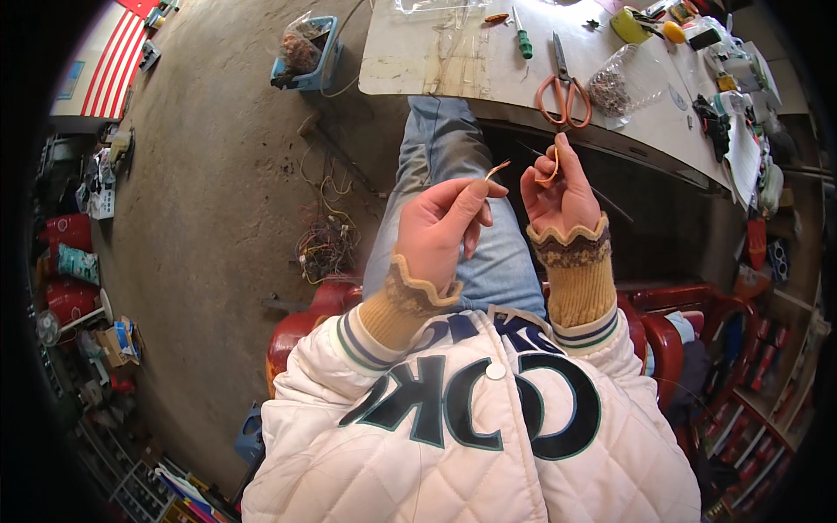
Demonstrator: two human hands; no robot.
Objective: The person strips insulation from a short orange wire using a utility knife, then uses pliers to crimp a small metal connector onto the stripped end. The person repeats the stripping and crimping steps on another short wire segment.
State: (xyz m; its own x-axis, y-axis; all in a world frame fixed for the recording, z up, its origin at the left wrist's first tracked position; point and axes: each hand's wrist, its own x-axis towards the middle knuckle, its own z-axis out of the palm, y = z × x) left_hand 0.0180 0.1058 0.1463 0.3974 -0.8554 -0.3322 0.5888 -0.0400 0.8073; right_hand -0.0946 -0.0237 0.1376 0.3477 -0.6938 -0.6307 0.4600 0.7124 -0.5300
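Over my lap, my left hand point(446, 213) pinches a thin wire point(496, 171) between thumb and forefinger. Its tip looks like bare copper and points up to the right. A short gap to the right, my right hand point(567, 190) is raised with the fingers curled in and the thumb up. It grips an orange-yellow wire point(554, 171), which bends down along the fingers; its far end is hard to make out. Just beyond that hand, scissors point(562, 75) with orange-red handles lie on the table point(397, 65), the handles toward me.
On the table lie a green-handled screwdriver point(525, 44), a clear plastic bag point(617, 94) of small bits and a yellow tape roll point(628, 26). A blue basket point(328, 70) and a tangle of wires point(327, 247) are on the floor, left. I sit on a red chair point(292, 338).
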